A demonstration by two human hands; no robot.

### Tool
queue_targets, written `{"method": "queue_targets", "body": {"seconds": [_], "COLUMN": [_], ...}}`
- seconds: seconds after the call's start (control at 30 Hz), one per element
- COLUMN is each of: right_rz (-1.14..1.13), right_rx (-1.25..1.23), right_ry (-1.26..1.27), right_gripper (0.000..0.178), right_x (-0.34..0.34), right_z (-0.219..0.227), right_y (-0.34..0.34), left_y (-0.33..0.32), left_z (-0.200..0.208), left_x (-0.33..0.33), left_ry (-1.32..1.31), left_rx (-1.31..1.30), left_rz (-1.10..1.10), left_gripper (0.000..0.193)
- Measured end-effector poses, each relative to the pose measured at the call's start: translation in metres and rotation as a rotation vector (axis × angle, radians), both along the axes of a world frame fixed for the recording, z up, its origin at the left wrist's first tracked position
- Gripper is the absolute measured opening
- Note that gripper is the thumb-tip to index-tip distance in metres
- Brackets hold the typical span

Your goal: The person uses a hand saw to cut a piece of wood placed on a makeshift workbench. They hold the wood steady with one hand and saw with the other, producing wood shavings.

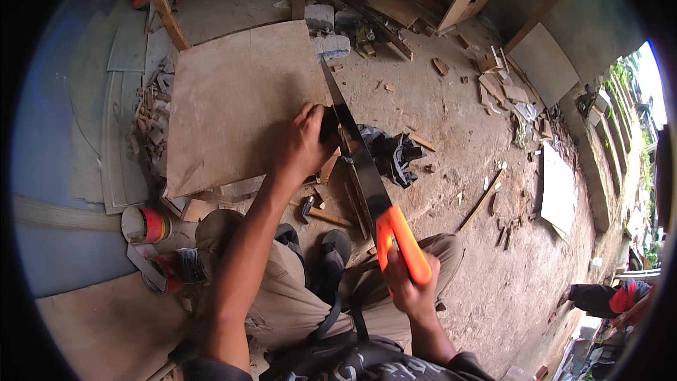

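Observation:
My right hand (415, 286) is wrapped round the orange handle of a handsaw (369, 176). Its long dark blade slants up and away to the left, past the right edge of a square plywood board (240, 99). My left hand (305, 142) rests near that edge, close beside the blade, with its fingers curled against a dark piece (329, 127). What that piece is, and whether the saw teeth touch wood, I cannot make out. Below the board, a hammer (324, 213) with a wooden handle lies near my feet.
A crumpled black plastic bag (395, 155) lies right of the blade. Wood offcuts (501, 88) scatter the floor, with more heaped left of the board. Paint cans (146, 226) stand at the left. A white panel (557, 190) lies at right; another person (613, 300) is at the far right.

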State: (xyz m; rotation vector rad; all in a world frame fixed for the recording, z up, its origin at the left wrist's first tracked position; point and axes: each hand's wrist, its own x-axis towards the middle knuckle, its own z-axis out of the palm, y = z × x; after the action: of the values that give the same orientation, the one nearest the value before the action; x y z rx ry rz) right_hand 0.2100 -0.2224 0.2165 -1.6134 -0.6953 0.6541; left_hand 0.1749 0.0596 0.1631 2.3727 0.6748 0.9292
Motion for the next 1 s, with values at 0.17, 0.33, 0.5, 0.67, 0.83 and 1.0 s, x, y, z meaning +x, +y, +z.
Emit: {"method": "queue_targets", "body": {"seconds": [0.17, 0.33, 0.5, 0.67, 0.83, 1.0], "right_rz": [0.041, 0.015, 0.043, 0.033, 0.028, 0.011], "right_rx": [0.044, 0.058, 0.049, 0.095, 0.035, 0.024], "right_ry": [-0.113, -0.037, -0.034, -0.091, -0.073, -0.036], "right_gripper": [0.023, 0.024, 0.015, 0.033, 0.02, 0.013], "right_x": [0.018, 0.022, 0.0, 0.022, 0.003, 0.0], "right_z": [-0.003, -0.008, -0.004, 0.001, -0.013, 0.007], "right_y": [0.06, 0.089, -0.001, 0.097, 0.042, -0.004], "left_y": [0.017, 0.013, -0.003, 0.028, 0.012, 0.002], "left_z": [-0.023, -0.019, 0.006, -0.028, -0.014, -0.006], "left_x": [-0.004, -0.006, -0.001, -0.004, -0.005, 0.003], "left_ry": [-0.176, -0.064, 0.022, -0.124, -0.062, -0.036], "left_rx": [0.02, 0.094, -0.033, 0.261, 0.053, -0.015], "left_rz": [-0.117, -0.1, -0.008, -0.205, -0.045, -0.066], "left_gripper": [0.024, 0.021, 0.024, 0.026, 0.025, 0.024]}}
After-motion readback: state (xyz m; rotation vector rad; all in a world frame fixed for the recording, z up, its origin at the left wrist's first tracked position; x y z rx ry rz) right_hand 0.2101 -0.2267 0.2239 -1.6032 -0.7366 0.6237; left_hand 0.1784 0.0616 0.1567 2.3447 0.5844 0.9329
